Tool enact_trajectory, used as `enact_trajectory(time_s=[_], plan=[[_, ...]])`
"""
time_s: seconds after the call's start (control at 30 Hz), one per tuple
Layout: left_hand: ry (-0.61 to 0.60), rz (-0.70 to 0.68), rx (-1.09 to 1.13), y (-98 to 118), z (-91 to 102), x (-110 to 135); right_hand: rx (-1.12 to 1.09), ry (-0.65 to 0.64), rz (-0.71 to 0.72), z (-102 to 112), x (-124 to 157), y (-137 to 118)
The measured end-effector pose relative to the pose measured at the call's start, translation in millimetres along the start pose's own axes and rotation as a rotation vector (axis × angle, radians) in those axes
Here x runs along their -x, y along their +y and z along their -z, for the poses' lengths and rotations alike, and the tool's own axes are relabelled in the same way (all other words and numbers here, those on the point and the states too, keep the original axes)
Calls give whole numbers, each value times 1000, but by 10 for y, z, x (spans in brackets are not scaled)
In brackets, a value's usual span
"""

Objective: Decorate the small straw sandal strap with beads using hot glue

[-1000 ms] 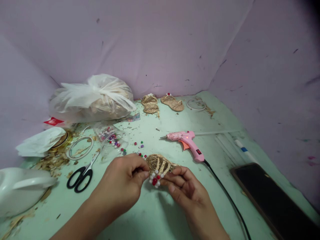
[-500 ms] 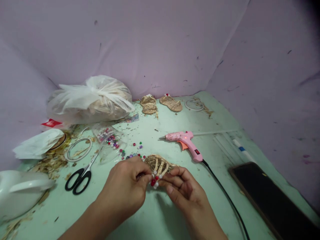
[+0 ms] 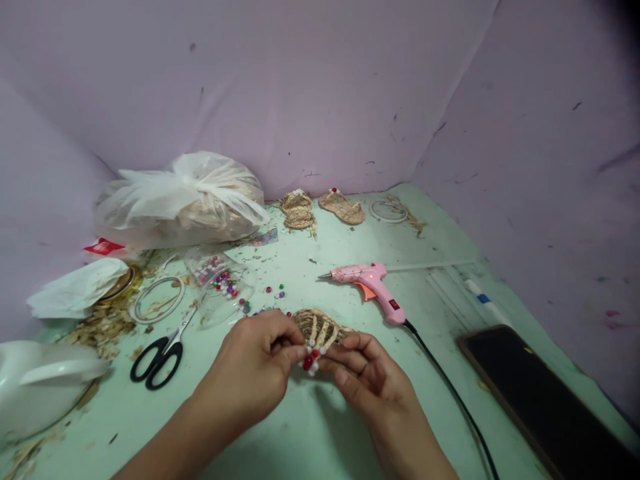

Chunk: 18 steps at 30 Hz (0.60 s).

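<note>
Both my hands hold a small woven straw slipper (image 3: 320,327) just above the pale green table (image 3: 310,427). My left hand (image 3: 255,367) pinches at its front, where a cluster of red and white beads (image 3: 310,357) sits. Fingers of my right hand (image 3: 365,380) curl under and around the slipper's right side. Loose coloured beads (image 3: 275,293) lie on the table just beyond my hands, next to a clear plastic bead container (image 3: 220,283) lying on its side.
A pink glue gun (image 3: 370,283) with a black cord lies right of centre. Black scissors (image 3: 160,350) and a tape ring (image 3: 157,299) lie left. A tied plastic bag (image 3: 183,200), more straw slippers (image 3: 320,207) and a dark phone (image 3: 540,400) are around.
My hands and the slipper have barely shifted. My left thumb and fingers have slightly changed their pinch at the beaded front.
</note>
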<state>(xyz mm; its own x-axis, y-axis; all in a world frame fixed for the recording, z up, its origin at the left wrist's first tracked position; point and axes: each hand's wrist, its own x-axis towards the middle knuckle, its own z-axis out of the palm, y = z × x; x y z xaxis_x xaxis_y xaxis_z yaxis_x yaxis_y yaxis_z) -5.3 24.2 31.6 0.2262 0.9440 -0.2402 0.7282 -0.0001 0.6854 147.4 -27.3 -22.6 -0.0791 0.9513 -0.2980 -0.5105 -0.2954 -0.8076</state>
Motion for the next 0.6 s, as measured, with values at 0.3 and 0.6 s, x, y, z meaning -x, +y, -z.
enact_trajectory(time_s=[0.3, 0.6], plan=[[-14, 28, 245, -118, 30, -135, -269, 49, -186, 62, -48, -218], [77, 6, 192, -202, -35, -166, -199, 136, -252, 153, 41, -157]])
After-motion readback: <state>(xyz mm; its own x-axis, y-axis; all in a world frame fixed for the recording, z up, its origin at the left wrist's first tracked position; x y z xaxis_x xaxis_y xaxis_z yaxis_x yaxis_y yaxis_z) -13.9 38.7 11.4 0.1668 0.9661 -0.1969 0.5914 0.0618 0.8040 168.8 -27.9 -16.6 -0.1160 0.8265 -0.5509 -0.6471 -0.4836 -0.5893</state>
